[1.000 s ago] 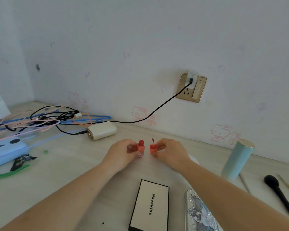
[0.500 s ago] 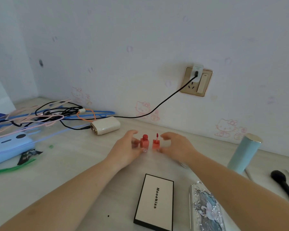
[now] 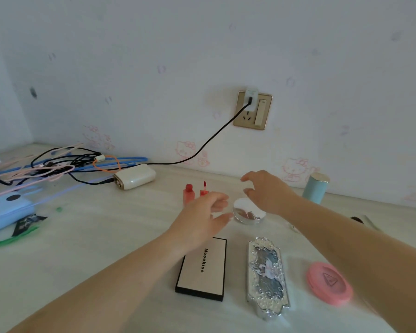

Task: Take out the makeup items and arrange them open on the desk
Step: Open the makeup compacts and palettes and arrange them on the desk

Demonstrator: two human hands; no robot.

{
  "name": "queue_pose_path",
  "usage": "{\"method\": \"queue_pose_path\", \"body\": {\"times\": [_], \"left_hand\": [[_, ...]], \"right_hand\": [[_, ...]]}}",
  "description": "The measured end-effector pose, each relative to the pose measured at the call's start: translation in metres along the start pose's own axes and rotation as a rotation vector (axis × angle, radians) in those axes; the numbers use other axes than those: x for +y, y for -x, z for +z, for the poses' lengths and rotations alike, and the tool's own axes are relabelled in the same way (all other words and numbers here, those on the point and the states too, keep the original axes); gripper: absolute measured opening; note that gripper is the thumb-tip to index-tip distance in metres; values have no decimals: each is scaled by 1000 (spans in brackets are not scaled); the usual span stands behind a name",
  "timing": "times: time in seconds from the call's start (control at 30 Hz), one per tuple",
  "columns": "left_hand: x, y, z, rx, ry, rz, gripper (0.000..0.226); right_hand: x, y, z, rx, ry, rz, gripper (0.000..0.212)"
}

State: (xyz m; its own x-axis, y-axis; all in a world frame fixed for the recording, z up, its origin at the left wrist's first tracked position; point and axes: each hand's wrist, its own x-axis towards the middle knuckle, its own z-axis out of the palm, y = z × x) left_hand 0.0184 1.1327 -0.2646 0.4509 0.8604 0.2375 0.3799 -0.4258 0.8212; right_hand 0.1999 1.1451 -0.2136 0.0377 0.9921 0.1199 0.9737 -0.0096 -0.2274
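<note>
A small red lip-gloss bottle (image 3: 188, 193) stands open on the desk, and its cap with the applicator wand (image 3: 204, 190) stands upright right beside it. My left hand (image 3: 203, 216) hovers just in front of them, fingers loosely spread, holding nothing. My right hand (image 3: 265, 191) hangs open above a round clear compact (image 3: 249, 214). Nearer me lie a cream "Mooekiss" palette (image 3: 202, 269), an ornate silver case (image 3: 267, 277) and a pink round compact (image 3: 329, 282), all closed.
A pale blue tube (image 3: 315, 187) stands upright at the right by the wall. A white power bank (image 3: 135, 176) and a tangle of cables (image 3: 46, 167) fill the left. A black cable runs up to the wall socket (image 3: 252, 110). A blue device (image 3: 5, 210) lies at far left.
Both hands have let go of the lip-gloss bottle and its wand cap, which now stand on the desk. The hands have drawn back right, toward the round clear compact.
</note>
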Motion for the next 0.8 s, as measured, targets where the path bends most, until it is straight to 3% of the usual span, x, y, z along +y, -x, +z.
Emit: {"method": "queue_pose_path", "body": {"times": [0.17, 0.3, 0.37, 0.5, 0.63, 0.73, 0.8], "left_hand": [[0, -18, 21, -193, -199, -156, 76], [4, -28, 33, -213, -297, -205, 80], [5, -31, 37, -215, -288, -211, 80], [6, -31, 40, -191, -246, -210, 75], [9, -30, 36, -16, 74, -269, 55], [25, -23, 33, 154, 569, -417, 36], [38, -14, 33, 141, 876, -520, 28]], "right_hand": [[6, 11, 16, -167, 59, 35, 55], [9, 11, 31, -194, -12, 42, 48], [9, 12, 37, -159, 9, 9, 32], [11, 17, 42, -82, 36, -14, 30], [13, 24, 35, -21, -159, 24, 35], [10, 35, 19, 25, -358, -18, 37], [4, 42, 5, 43, -472, -77, 24]]}}
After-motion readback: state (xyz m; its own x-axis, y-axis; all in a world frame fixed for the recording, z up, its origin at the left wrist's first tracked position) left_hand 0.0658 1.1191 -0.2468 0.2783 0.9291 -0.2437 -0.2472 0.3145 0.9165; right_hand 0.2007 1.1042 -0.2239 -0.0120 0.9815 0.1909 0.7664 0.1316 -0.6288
